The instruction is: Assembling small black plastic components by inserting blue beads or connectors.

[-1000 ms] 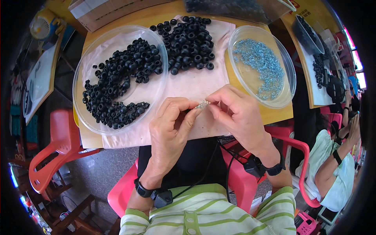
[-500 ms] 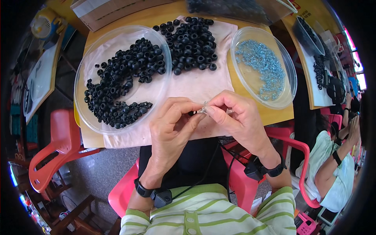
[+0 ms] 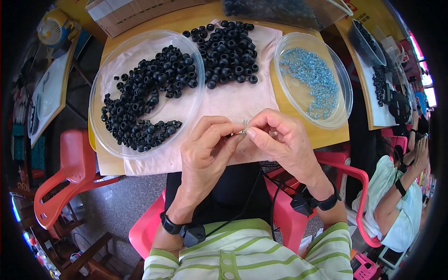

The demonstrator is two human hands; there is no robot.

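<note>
Small shiny piece [image 3: 245, 123], pinched from both sides

The left hand [image 3: 201, 147] had thumb and forefinger clamped on the piece. The right hand [image 3: 285, 142] met it from the other side, thumb and forefinger together on it too. The piece was too small for me to make out its form over the link. I had it above the pale pink cloth [image 3: 228, 103], close to the cloth's near edge.

Black bands sat on both wrists. Left of the hands I logged a wide clear tub [image 3: 179, 111], with black beads [image 3: 163, 70] lying in a curved heap inside. A second pile of black beads [image 3: 228, 56] lay loose on the cloth, just beside the tub's rim. To the right, a clear bowl [image 3: 298, 88] held small blue bits [image 3: 322, 86].

Beneath it all was a yellow table [image 3: 329, 138]. At its far side I noted a cardboard box [image 3: 140, 14]. Farther out, a red chair [image 3: 74, 154] stood at left, and another person [image 3: 389, 196] sat at right.
</note>
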